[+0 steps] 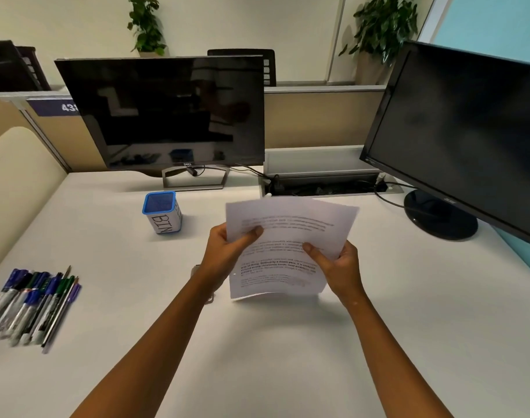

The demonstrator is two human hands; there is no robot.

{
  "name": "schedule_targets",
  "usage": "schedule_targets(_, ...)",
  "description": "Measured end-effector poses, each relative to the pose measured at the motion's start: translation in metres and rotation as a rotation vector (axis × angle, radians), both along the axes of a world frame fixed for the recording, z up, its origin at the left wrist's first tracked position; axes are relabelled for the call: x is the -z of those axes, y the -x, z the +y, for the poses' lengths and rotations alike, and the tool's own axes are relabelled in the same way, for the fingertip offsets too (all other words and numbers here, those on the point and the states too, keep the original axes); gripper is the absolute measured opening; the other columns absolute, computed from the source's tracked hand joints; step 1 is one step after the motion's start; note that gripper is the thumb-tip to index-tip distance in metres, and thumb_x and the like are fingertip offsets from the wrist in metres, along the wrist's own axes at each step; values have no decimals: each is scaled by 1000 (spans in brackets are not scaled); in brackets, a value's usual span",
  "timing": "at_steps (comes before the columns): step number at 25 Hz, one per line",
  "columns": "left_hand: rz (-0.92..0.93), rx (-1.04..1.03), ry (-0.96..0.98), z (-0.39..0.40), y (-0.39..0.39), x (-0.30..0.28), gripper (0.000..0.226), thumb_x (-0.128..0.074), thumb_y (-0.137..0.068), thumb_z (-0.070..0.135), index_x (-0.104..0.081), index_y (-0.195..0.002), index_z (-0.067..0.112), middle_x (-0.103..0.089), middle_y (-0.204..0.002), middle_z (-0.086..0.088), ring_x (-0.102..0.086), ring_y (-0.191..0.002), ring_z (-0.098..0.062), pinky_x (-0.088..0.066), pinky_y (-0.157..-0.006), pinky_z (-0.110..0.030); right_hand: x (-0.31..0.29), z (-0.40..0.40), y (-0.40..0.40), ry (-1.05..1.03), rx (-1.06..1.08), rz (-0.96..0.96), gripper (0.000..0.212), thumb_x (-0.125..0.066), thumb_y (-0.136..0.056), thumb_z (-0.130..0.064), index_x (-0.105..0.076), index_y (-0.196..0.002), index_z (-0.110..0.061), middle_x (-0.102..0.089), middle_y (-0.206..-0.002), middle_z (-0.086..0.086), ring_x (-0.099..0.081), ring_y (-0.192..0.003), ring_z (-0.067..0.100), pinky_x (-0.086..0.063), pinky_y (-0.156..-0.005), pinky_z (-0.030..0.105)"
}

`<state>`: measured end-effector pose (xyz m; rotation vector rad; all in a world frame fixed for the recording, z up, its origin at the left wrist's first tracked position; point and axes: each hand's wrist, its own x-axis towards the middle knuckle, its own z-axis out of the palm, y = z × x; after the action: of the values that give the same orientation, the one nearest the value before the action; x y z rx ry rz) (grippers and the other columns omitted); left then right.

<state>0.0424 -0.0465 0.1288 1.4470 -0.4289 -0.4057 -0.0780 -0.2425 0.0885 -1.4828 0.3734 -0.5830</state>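
both hands [224,248] grip printed sheets [284,251], long axis away.

"BIN" handwritten on the blue-rimmed cup [163,213], "DELL" on the left monitor [187,164] bezel, "43" on the partition sign [54,107], printed sheet [283,251] text too blurred to read

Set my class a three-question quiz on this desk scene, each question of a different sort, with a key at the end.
1. True or false: the printed paper lies flat on the desk.
2. Which word is on the blue-rimmed container? A) PENS B) BIN C) MAIL
3. Fill the gap: the markers lie to the ____ of the left hand.

Key
1. False: the left hand and the right hand hold it up off the desk.
2. B
3. left
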Motion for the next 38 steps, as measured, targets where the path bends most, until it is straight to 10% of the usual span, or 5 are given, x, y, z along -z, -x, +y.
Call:
schedule_targets(16, 47, -85, -21, 1, 10, 35, 20, -76, -82, 31, -72, -96, 44, -77, -98, 9, -74, -87, -19, -59, -61, -24, 53, 4, 10, -6, -19, 198, 36, -85, -70, -33, -71, -103, -29, -75, -103, -9, -72, -95, 19, -61, -74, 26)
schedule_targets(26, 400, -133, 484, -9, 8, 33, 36, -64, -88, 7, -60, -122, 21, -70, -118, -13, -70, -102, -33, -59, -82, -51, 58, 19, 5, -513, 18, -62, 62, -85, -71, -27, -61, -128, -23, -70, -123, 8, -68, -110, 24, -59, -82, 37)
schedule_targets(34, 533, -176, 545, 10, -4, 33, 40, -58, -92, 40, -65, -127, 24, -69, -125, -8, -69, -107, -25, -58, -82, -44, 52, 9, 4, -354, 39, 22, 28, -70, -86, -22, -69, -114, -20, -74, -115, 5, -71, -104, 24, -60, -79, 33)
schedule_targets(38, 735, -37, 517, 47, -31, 29, 80, -53, -71, 79, -70, -124, 22, -68, -127, -9, -67, -110, -30, -51, -94, -45, 50, -16, 21, -323, 23, 115, 26, -69, -87, -18, -68, -112, -15, -75, -109, 8, -73, -97, 27, -61, -74, 33)
